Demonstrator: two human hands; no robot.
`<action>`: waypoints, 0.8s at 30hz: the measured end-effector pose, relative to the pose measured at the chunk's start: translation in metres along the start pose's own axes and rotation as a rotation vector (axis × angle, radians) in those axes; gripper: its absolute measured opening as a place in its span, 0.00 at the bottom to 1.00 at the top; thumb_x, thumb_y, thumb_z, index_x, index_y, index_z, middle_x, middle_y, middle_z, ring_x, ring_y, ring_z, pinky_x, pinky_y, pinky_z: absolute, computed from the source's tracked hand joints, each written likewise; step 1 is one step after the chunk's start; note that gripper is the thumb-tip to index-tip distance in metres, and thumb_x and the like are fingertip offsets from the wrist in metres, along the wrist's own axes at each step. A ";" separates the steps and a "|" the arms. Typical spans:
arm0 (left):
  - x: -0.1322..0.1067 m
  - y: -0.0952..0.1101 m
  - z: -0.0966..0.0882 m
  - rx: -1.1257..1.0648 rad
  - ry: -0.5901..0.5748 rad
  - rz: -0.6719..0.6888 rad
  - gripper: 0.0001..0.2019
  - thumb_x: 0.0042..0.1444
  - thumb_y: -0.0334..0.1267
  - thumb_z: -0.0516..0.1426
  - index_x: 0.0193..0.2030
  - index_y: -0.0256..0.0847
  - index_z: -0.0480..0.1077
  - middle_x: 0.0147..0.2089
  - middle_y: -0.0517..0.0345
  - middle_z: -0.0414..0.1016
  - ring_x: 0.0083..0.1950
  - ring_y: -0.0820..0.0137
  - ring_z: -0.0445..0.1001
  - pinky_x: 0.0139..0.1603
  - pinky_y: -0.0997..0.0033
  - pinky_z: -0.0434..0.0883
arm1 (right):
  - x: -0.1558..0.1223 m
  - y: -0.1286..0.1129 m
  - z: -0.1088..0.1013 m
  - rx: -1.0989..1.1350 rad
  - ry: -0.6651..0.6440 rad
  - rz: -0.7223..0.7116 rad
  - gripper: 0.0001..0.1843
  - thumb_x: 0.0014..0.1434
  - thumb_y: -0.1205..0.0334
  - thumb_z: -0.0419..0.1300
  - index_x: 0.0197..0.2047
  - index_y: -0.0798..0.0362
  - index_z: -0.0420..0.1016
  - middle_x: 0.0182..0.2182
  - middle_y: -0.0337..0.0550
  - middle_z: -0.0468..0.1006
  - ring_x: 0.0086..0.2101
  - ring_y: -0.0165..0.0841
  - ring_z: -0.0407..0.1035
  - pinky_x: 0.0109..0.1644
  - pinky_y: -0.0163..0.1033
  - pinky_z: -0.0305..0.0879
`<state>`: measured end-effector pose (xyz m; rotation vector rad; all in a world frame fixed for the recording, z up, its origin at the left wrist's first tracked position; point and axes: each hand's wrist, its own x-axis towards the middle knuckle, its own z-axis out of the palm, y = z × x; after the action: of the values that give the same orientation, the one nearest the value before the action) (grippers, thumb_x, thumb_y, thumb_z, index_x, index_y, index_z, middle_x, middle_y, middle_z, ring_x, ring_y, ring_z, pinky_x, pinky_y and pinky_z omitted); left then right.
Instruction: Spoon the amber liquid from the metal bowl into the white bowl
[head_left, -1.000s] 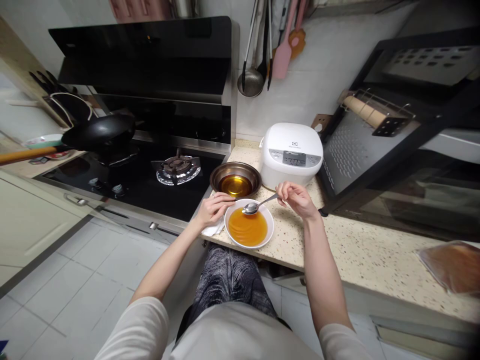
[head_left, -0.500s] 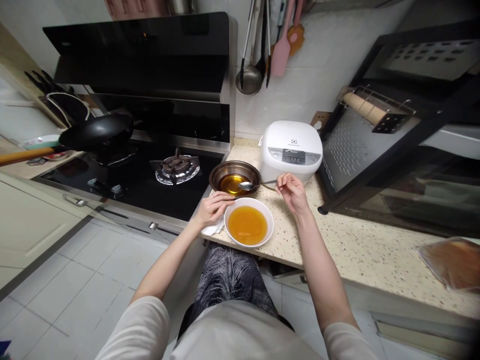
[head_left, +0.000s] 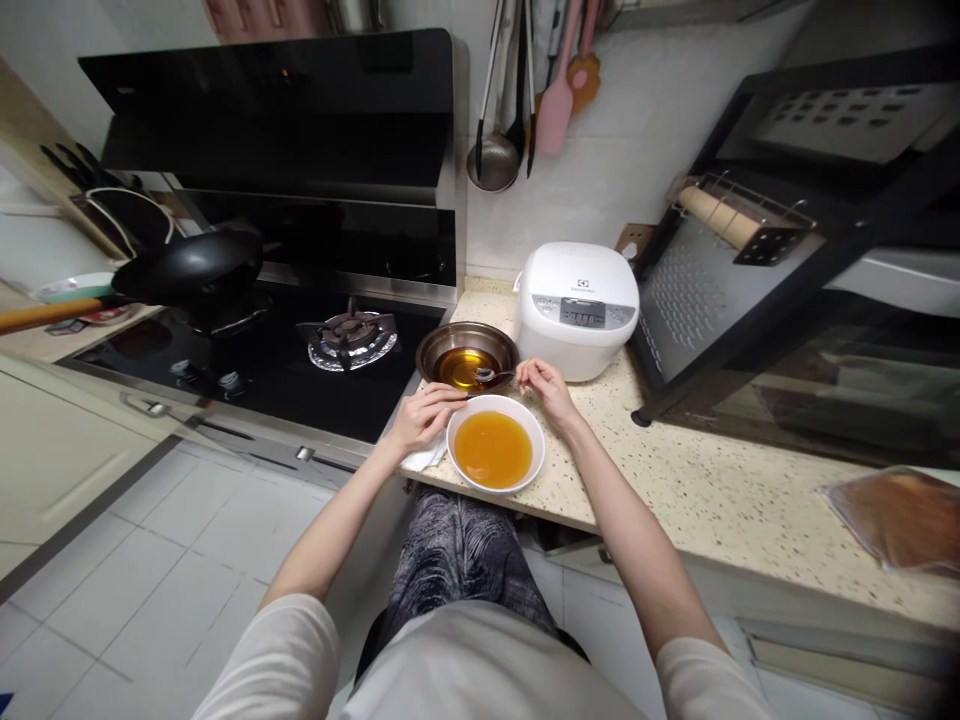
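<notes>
Shows spoon point(head_left: 486, 376) moved since earlier frame, from above white bowl point(head_left: 538, 442) to metal bowl point(head_left: 466, 335). Holds left hand point(head_left: 421, 417) at white bowl's rim, metal bowl just beyond fingertips; cannot tell finger closure. Clamps spoon handle in right hand's point(head_left: 547, 388) fingers, both bowls leftward.

From here I see a round, brown metal basin point(head_left: 427, 350) of golden liquid, a silvery metal spoon point(head_left: 487, 375) over its right side, a round white bowl point(head_left: 538, 443) of orange liquid in front.
</notes>
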<state>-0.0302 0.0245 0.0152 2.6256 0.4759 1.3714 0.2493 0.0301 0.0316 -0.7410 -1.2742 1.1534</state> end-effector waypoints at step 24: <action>0.001 0.000 0.000 0.006 -0.006 0.010 0.16 0.70 0.32 0.50 0.55 0.41 0.77 0.53 0.48 0.81 0.56 0.62 0.77 0.55 0.54 0.77 | -0.003 0.007 0.007 0.169 -0.085 0.102 0.23 0.56 0.47 0.67 0.22 0.52 0.65 0.26 0.41 0.66 0.25 0.30 0.57 0.27 0.37 0.56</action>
<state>-0.0298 0.0246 0.0164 2.6392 0.4673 1.3667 0.2414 0.0278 0.0252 -0.6429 -1.2026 1.3705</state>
